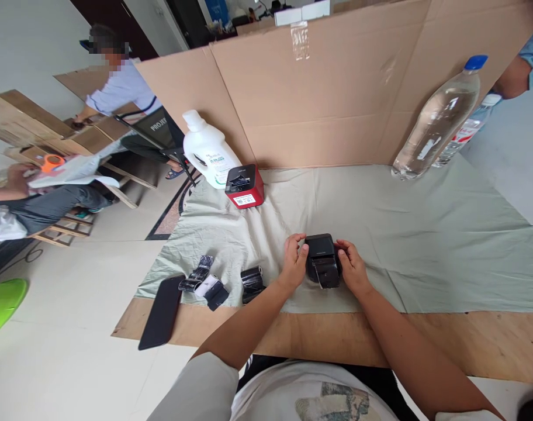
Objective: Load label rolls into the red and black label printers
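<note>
Between my two hands sits a small black label printer (319, 246), with a dark strip hanging from its front. My left hand (294, 261) grips its left side, thumb near the front edge. On the opposite side, my right hand (353, 268) holds the printer with bent fingers, partly hidden behind it. Left of my hands, a roll of black labels (252, 279) lies on the cloth, partly covered by my left forearm. Farther left are crumpled black and white label strips (205, 283) and a dark phone (162, 311) over the table edge.
A red and black box-shaped device (245, 187) stands by a white jug (210, 149). Clear bottles (442, 120) lean at the right against a cardboard screen (328, 105). Greenish cloth (424, 251) covers the wooden table (481, 339). Other people (121, 88) sit at the left.
</note>
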`<state>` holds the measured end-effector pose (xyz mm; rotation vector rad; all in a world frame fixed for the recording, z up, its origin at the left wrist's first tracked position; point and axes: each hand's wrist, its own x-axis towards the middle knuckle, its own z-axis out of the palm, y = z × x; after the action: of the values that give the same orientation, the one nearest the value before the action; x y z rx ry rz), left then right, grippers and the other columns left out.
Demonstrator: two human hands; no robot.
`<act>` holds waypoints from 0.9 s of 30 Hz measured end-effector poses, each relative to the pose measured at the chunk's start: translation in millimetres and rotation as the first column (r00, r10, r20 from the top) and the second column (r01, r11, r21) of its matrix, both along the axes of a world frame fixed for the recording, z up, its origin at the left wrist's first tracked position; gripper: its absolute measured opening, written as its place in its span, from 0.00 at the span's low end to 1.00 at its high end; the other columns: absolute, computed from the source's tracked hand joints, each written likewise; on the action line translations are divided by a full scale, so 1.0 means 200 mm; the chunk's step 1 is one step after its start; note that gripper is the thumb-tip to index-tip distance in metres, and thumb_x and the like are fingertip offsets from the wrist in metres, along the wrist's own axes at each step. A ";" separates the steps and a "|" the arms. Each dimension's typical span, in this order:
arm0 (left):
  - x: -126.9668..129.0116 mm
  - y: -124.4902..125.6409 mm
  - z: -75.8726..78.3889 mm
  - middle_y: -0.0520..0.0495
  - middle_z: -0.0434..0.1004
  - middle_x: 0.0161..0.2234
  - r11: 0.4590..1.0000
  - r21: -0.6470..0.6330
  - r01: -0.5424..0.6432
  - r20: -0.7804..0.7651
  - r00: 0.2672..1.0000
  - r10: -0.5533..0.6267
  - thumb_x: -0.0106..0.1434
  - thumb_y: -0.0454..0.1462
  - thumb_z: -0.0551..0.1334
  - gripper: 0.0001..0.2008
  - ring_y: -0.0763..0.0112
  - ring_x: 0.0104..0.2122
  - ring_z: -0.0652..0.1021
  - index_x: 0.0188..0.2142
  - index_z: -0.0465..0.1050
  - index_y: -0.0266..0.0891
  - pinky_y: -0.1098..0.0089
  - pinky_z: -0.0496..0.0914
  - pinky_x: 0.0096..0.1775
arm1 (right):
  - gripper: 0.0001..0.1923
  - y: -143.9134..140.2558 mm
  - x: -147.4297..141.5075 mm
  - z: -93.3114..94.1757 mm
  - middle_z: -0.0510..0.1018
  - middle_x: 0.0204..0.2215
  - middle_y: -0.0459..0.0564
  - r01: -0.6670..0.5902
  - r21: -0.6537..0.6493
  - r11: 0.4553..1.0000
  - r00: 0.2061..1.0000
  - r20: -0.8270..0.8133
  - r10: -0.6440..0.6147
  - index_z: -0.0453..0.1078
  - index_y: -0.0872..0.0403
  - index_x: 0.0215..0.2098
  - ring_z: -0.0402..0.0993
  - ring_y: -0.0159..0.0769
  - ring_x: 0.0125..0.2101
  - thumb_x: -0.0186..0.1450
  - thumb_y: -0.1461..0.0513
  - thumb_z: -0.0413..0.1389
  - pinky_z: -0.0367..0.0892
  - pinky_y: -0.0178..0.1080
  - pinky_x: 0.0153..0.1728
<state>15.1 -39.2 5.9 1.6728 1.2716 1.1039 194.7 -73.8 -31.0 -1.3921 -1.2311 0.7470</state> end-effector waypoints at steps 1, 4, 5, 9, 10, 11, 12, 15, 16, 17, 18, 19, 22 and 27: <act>0.00 -0.01 -0.02 0.36 0.65 0.56 1.000 -0.023 -0.018 -0.008 1.000 0.017 0.68 0.55 0.49 0.27 0.58 0.58 0.67 0.53 0.66 0.39 0.57 0.63 0.58 | 0.23 0.00 0.00 0.01 0.77 0.49 0.57 -0.016 0.014 1.000 1.000 0.014 0.016 0.68 0.51 0.54 0.74 0.44 0.49 0.69 0.48 0.46 0.68 0.53 0.53; 0.03 -0.04 -0.06 0.37 0.64 0.59 0.988 -0.153 0.023 0.060 0.998 -0.014 0.69 0.53 0.48 0.26 0.59 0.60 0.66 0.58 0.62 0.40 0.57 0.62 0.60 | 0.21 -0.02 0.00 0.03 0.77 0.49 0.55 -0.056 0.059 0.997 0.993 0.105 0.049 0.70 0.49 0.53 0.73 0.44 0.50 0.70 0.51 0.45 0.66 0.53 0.55; 0.04 -0.05 -0.06 0.38 0.64 0.61 0.980 -0.192 0.047 0.093 0.995 -0.029 0.70 0.52 0.48 0.26 0.60 0.61 0.66 0.60 0.60 0.41 0.57 0.61 0.61 | 0.20 -0.02 0.00 0.04 0.77 0.49 0.55 -0.055 0.070 0.996 0.990 0.134 0.045 0.70 0.48 0.53 0.73 0.43 0.51 0.70 0.52 0.44 0.66 0.53 0.55; 0.06 -0.05 -0.04 0.40 0.62 0.64 0.974 -0.214 0.068 0.118 0.992 -0.044 0.71 0.51 0.46 0.25 0.61 0.63 0.64 0.61 0.59 0.43 0.57 0.60 0.63 | 0.20 -0.04 0.00 0.06 0.77 0.48 0.55 -0.020 0.091 0.996 0.982 0.191 0.003 0.70 0.48 0.54 0.72 0.43 0.50 0.71 0.54 0.44 0.67 0.53 0.54; 0.06 -0.05 -0.03 0.41 0.63 0.63 0.978 -0.197 0.067 0.107 0.993 -0.046 0.72 0.52 0.46 0.25 0.61 0.63 0.64 0.61 0.61 0.43 0.57 0.60 0.63 | 0.20 -0.04 -0.01 0.06 0.77 0.47 0.55 -0.016 0.093 0.996 0.980 0.199 -0.003 0.70 0.48 0.54 0.72 0.43 0.49 0.71 0.54 0.44 0.67 0.53 0.54; 0.06 -0.05 -0.02 0.41 0.63 0.63 0.982 -0.175 0.064 0.094 0.994 -0.048 0.72 0.52 0.45 0.26 0.61 0.64 0.64 0.60 0.62 0.43 0.57 0.60 0.63 | 0.20 -0.04 -0.01 0.06 0.77 0.48 0.55 -0.011 0.096 0.995 0.978 0.210 -0.010 0.69 0.48 0.54 0.72 0.43 0.50 0.71 0.54 0.44 0.67 0.53 0.54; 0.07 -0.05 -0.02 0.41 0.63 0.63 0.987 -0.148 0.058 0.077 0.996 -0.047 0.72 0.52 0.44 0.26 0.62 0.64 0.63 0.58 0.65 0.42 0.57 0.59 0.63 | 0.19 -0.04 -0.01 0.06 0.76 0.49 0.55 -0.004 0.104 0.995 0.975 0.223 -0.020 0.69 0.48 0.54 0.71 0.43 0.51 0.70 0.55 0.44 0.67 0.54 0.55; 0.06 -0.06 -0.01 0.41 0.61 0.64 0.998 -0.040 0.056 0.017 0.998 -0.056 0.72 0.51 0.42 0.26 0.61 0.65 0.61 0.52 0.71 0.40 0.56 0.58 0.64 | 0.17 -0.05 -0.02 0.08 0.74 0.52 0.55 0.006 0.174 0.985 0.957 0.286 -0.056 0.73 0.49 0.49 0.69 0.45 0.54 0.69 0.58 0.45 0.66 0.55 0.56; 0.06 -0.07 0.00 0.41 0.62 0.64 0.997 0.011 0.073 -0.005 0.997 -0.073 0.73 0.50 0.42 0.26 0.61 0.65 0.61 0.50 0.73 0.40 0.55 0.58 0.64 | 0.16 -0.05 -0.02 0.09 0.75 0.52 0.54 -0.004 0.203 0.979 0.948 0.313 -0.061 0.74 0.49 0.46 0.69 0.45 0.54 0.68 0.60 0.46 0.66 0.55 0.56; 0.05 -0.08 0.00 0.41 0.63 0.63 0.993 0.068 0.100 -0.033 0.995 -0.098 0.73 0.49 0.43 0.26 0.61 0.65 0.61 0.49 0.73 0.39 0.54 0.58 0.65 | 0.16 -0.06 -0.02 0.10 0.76 0.51 0.53 -0.021 0.228 0.973 0.938 0.341 -0.060 0.75 0.48 0.43 0.70 0.45 0.52 0.67 0.62 0.46 0.67 0.56 0.55; 0.05 -0.09 0.00 0.41 0.65 0.62 0.983 0.129 0.133 -0.066 0.990 -0.125 0.73 0.48 0.43 0.25 0.61 0.65 0.61 0.49 0.74 0.39 0.53 0.57 0.65 | 0.16 -0.06 -0.01 0.11 0.77 0.49 0.52 -0.039 0.245 0.969 0.928 0.369 -0.056 0.76 0.48 0.41 0.70 0.46 0.51 0.65 0.63 0.47 0.67 0.56 0.55; 0.04 -0.10 0.00 0.40 0.68 0.60 0.969 0.184 0.167 -0.102 0.983 -0.150 0.73 0.47 0.44 0.24 0.60 0.65 0.61 0.50 0.74 0.39 0.52 0.57 0.65 | 0.17 -0.06 -0.01 0.12 0.78 0.48 0.51 -0.055 0.252 0.966 0.917 0.394 -0.051 0.77 0.47 0.40 0.71 0.46 0.50 0.64 0.65 0.47 0.67 0.57 0.54; 0.01 -0.10 0.00 0.39 0.70 0.59 0.928 0.281 0.245 -0.177 0.964 -0.201 0.73 0.46 0.46 0.23 0.59 0.66 0.59 0.52 0.74 0.39 0.48 0.57 0.64 | 0.19 -0.06 0.01 0.14 0.80 0.48 0.48 -0.081 0.237 0.968 0.894 0.447 -0.034 0.78 0.46 0.42 0.72 0.47 0.49 0.61 0.67 0.48 0.67 0.58 0.54; -0.05 -0.07 -0.01 0.40 0.68 0.61 0.894 0.283 0.347 -0.171 0.936 -0.309 0.73 0.50 0.40 0.29 0.58 0.67 0.58 0.54 0.74 0.40 0.46 0.58 0.64 | 0.20 -0.06 0.05 0.15 0.79 0.49 0.50 -0.146 0.166 0.975 0.889 0.454 0.056 0.78 0.46 0.43 0.74 0.45 0.48 0.63 0.66 0.48 0.70 0.56 0.52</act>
<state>4.3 -53.7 4.6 2.1273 0.8678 1.0422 204.0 -85.2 -1.3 -1.3835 -1.7003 0.3636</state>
